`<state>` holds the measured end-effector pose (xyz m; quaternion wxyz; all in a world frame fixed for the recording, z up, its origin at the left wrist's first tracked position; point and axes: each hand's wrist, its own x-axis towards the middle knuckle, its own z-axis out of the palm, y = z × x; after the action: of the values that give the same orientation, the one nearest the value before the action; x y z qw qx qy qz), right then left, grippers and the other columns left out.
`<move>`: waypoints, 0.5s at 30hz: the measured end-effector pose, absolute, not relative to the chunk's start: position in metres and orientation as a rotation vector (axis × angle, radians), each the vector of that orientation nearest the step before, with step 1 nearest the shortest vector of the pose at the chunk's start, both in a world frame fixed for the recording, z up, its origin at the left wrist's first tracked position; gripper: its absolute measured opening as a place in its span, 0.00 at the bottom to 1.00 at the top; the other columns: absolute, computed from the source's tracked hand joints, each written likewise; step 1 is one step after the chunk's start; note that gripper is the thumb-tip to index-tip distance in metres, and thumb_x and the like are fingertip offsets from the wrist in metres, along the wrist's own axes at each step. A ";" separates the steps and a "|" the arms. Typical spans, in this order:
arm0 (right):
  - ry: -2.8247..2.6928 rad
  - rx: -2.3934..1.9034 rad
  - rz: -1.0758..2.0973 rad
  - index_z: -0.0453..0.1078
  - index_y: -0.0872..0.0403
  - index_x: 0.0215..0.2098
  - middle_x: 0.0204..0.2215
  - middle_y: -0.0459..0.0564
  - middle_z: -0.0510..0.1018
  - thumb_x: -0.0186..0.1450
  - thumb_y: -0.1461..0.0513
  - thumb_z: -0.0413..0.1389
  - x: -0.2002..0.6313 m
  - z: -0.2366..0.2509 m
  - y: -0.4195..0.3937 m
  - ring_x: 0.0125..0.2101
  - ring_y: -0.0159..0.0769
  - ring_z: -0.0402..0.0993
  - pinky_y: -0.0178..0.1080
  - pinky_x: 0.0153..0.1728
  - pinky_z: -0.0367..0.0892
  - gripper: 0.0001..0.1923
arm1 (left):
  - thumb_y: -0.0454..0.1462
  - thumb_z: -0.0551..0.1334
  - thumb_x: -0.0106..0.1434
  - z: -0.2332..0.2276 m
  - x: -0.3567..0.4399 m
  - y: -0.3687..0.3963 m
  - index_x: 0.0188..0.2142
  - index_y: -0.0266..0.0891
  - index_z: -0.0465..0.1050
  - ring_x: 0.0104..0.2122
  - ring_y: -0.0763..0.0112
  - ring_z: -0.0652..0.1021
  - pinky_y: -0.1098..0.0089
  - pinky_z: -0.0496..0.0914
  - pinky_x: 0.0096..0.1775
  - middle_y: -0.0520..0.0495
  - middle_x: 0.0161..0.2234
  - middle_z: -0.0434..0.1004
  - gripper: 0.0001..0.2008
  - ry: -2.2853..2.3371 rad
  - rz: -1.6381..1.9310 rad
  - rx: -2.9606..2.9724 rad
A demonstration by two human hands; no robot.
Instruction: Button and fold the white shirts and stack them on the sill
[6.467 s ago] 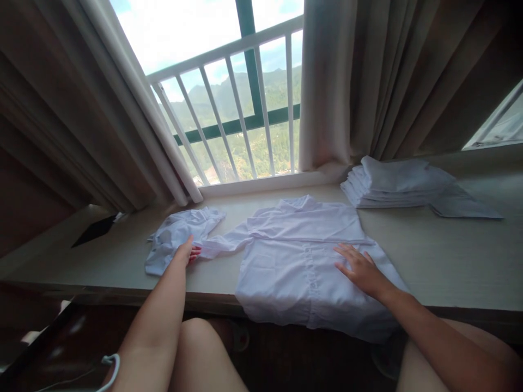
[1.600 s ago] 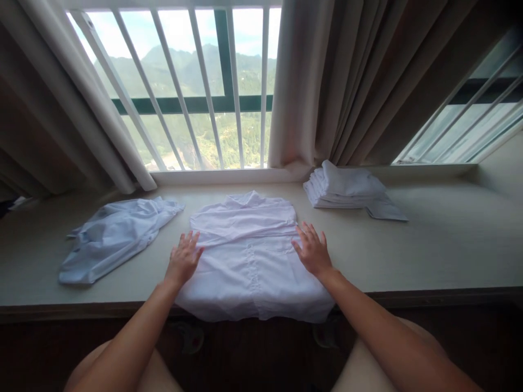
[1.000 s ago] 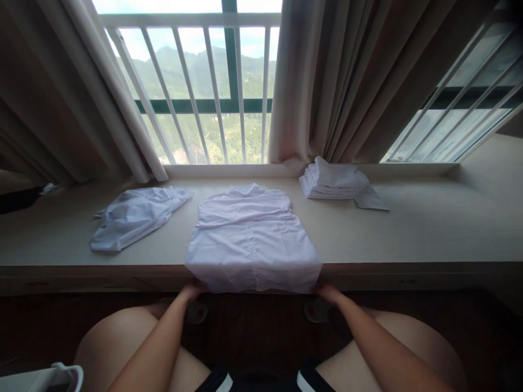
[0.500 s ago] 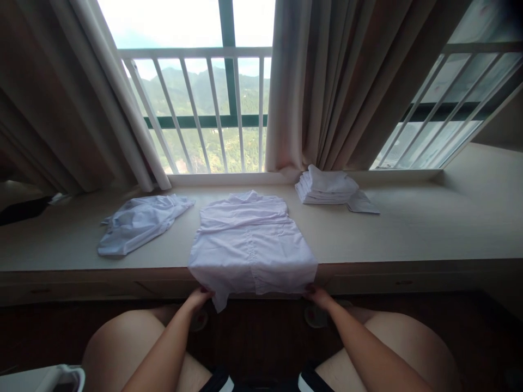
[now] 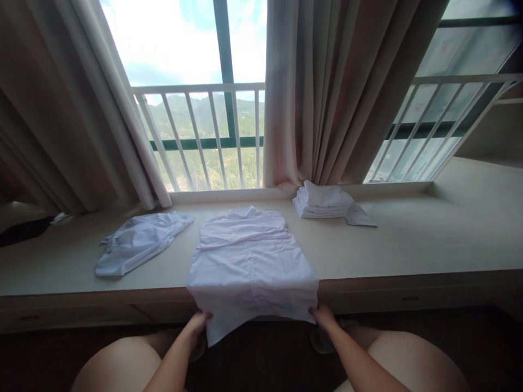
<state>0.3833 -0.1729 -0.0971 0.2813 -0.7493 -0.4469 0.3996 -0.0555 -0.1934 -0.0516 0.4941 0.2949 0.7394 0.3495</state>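
- Far left on the sill [image 5: 408, 239]: crumpled shirt [image 5: 137, 242], lying apart from our work.
- Our left hand [image 5: 198, 322] pinches the hem's left corner of the white shirt [image 5: 251, 267]; fingers curl under the cloth, probably thumb on top, but it's hard to see.
- The shirt lies flat on the sill, sleeves folded in, hem hanging over the front edge.
- Our right hand [image 5: 322, 316] grips the right corner, fingers closed on the fabric.
- Risk: the left corner sags lower than the right; an uneven lift would skew the fold or shake the sleeves loose.
- Folded stack [image 5: 322, 200] back right, well clear.

Crumpled shirt [image 5: 139, 242], folded stack [image 5: 322, 199].
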 end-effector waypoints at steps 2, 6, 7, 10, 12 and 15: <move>-1.120 -1.949 1.089 0.74 0.54 0.27 0.26 0.56 0.82 0.54 0.57 0.56 0.379 -0.088 -0.175 0.38 0.52 0.81 0.43 0.35 0.72 0.10 | 0.34 0.64 0.57 -0.040 -0.061 -0.202 0.32 0.39 0.71 0.35 0.57 0.81 0.64 0.74 0.36 0.41 0.32 0.80 0.03 1.835 0.939 0.685; -0.963 -1.788 1.169 0.71 0.55 0.35 0.28 0.52 0.81 0.58 0.49 0.52 0.374 -0.065 -0.198 0.32 0.46 0.80 0.40 0.30 0.73 0.18 | 0.38 0.59 0.64 -0.021 -0.077 -0.239 0.36 0.38 0.70 0.25 0.65 0.76 0.70 0.70 0.27 0.46 0.27 0.76 0.06 1.897 1.087 0.645; -0.904 -1.723 1.198 0.70 0.55 0.36 0.29 0.51 0.81 0.58 0.48 0.53 0.375 -0.058 -0.206 0.31 0.45 0.80 0.40 0.29 0.72 0.20 | 0.39 0.59 0.63 -0.016 -0.080 -0.251 0.36 0.38 0.70 0.23 0.65 0.74 0.70 0.68 0.24 0.48 0.25 0.75 0.06 1.908 1.084 0.667; -0.763 -1.613 1.200 0.69 0.54 0.41 0.29 0.49 0.80 0.52 0.46 0.62 0.383 -0.028 -0.234 0.28 0.43 0.78 0.38 0.25 0.72 0.26 | 0.43 0.64 0.60 0.004 -0.088 -0.280 0.37 0.39 0.70 0.23 0.65 0.74 0.70 0.68 0.23 0.49 0.25 0.76 0.11 1.862 1.076 0.829; -0.707 -1.632 1.160 0.67 0.53 0.49 0.30 0.48 0.80 0.51 0.46 0.65 0.390 -0.003 -0.253 0.26 0.42 0.77 0.38 0.22 0.70 0.33 | 0.46 0.67 0.58 0.023 -0.091 -0.293 0.39 0.39 0.71 0.26 0.63 0.77 0.70 0.70 0.25 0.46 0.30 0.79 0.15 1.822 1.080 0.902; -0.711 -1.623 1.133 0.59 0.51 0.63 0.31 0.47 0.81 0.52 0.48 0.66 0.400 0.032 -0.276 0.23 0.40 0.75 0.38 0.20 0.69 0.44 | 0.49 0.71 0.53 0.052 -0.094 -0.308 0.48 0.41 0.71 0.24 0.65 0.77 0.72 0.65 0.19 0.43 0.39 0.82 0.27 1.826 1.045 0.858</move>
<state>0.4002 -0.2763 0.0321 0.4962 -0.6700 -0.2934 0.4678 -0.0938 -0.3085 0.0519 0.4210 0.3426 0.7290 0.4171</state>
